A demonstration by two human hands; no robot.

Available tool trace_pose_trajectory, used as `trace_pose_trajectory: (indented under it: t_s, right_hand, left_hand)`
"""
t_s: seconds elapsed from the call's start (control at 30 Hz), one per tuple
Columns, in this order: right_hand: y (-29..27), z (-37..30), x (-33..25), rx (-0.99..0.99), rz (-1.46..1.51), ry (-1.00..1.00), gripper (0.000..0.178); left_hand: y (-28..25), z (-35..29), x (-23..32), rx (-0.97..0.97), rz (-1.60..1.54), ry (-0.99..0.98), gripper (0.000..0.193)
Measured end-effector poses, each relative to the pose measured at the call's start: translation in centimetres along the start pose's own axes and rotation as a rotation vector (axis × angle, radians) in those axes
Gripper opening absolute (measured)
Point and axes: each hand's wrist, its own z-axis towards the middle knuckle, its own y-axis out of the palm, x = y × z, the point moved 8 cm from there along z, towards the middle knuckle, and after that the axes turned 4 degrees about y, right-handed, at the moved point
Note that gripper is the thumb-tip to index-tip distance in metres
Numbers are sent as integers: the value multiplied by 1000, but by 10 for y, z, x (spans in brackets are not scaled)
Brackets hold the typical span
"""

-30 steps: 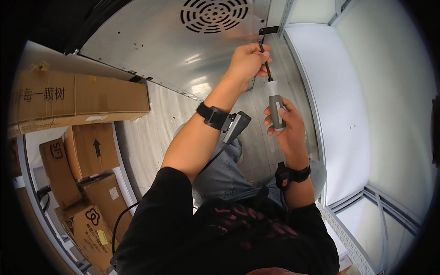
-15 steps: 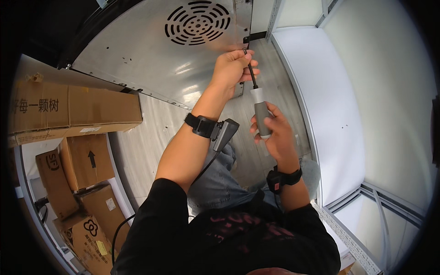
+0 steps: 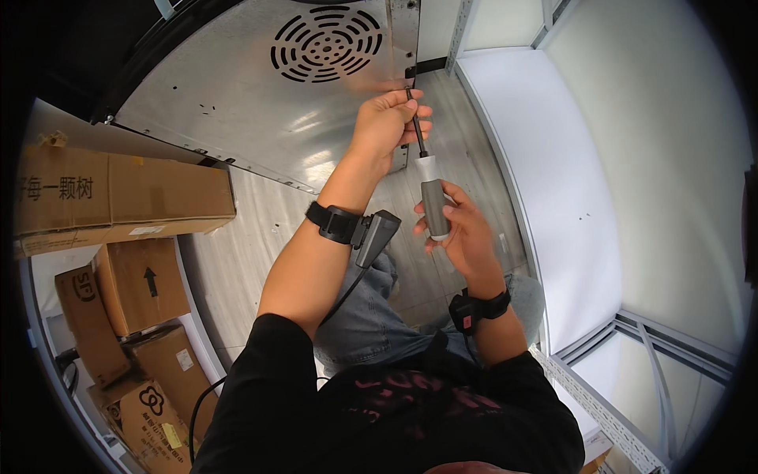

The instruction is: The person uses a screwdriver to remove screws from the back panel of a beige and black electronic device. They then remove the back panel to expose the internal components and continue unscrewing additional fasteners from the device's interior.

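A screwdriver [image 3: 433, 204] with a grey handle, a pale collar and a dark shaft slants between my two hands. My left hand [image 3: 380, 125] pinches the shaft close to the tip, thumb and fingers closed round it. The tip sits by the right edge of a large sheet-metal panel [image 3: 229, 110]; fingers partly cover it, and whether it is seated in a screw I cannot tell. My right hand [image 3: 467, 235] has its thumb and fingers round the handle, lower down. The panel carries a round slotted vent [image 3: 327, 49].
Cardboard boxes [image 3: 142, 189] stand at the left, some on a shelf below. White shelving [image 3: 545, 174] with metal frames runs along the right. Grey wood-look floor [image 3: 237, 261] shows beneath my knees. A device is strapped to each arm, with a cable trailing from the left one.
The whole view has shifted a little, so panel, boxes and hands all lie slightly further left. My grip on the shaft and handle looks much the same.
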Motion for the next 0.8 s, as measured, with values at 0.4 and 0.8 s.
trace_pose_trajectory:
  t_s: [0.4,0.8]
  right_hand:
    - [-3,10,4,58,-49,-35,51]
    - [-17,10,3,205,-357,-209,46]
  left_hand:
    - [-4,-1,2,61,135,2,16]
    - [3,-6,7,46,151,21,19]
